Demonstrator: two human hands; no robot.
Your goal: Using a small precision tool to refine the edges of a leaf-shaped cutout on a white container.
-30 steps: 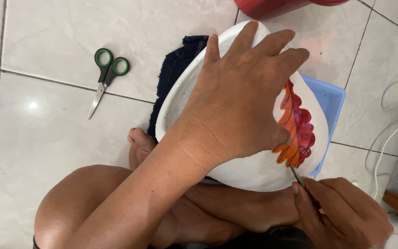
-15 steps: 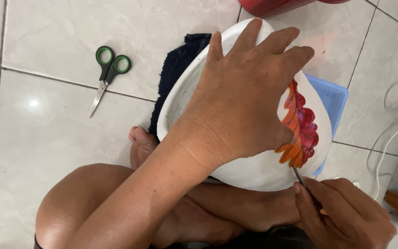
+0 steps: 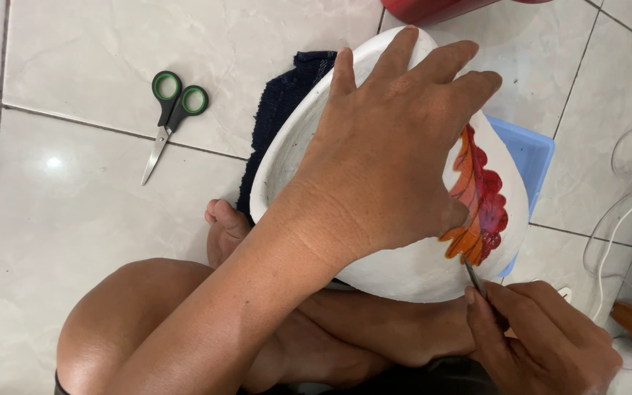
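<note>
White glossy floor tiles point(image 3: 96, 212) with dark grout lines lie under everything, and the person sits cross-legged on them. Their left hand point(image 3: 396, 161) lies spread flat, fingers wide, over the curved side of a big white pot point(image 3: 404, 271) that rests tilted across their lap, holding it down. The right hand point(image 3: 543, 336) is pinched closed around a thin brush point(image 3: 475, 276) whose tip touches the lower edge of an orange-and-red painted leaf point(image 3: 480, 201) on the pot's side. The left palm sits just beside that paint, and I judge that a small slide of the hand could smear it if the colour is wet. The pot is round and only braced by the lap and one hand, so it could roll and drag the brush across the white. A dark blue cloth point(image 3: 279, 117) lies under the pot's far side, a pale blue tray point(image 3: 532, 157) beyond it. Green-handled scissors point(image 3: 170, 110) lie well apart on the tiles, and white cables point(image 3: 623, 219) loop at the right.
</note>
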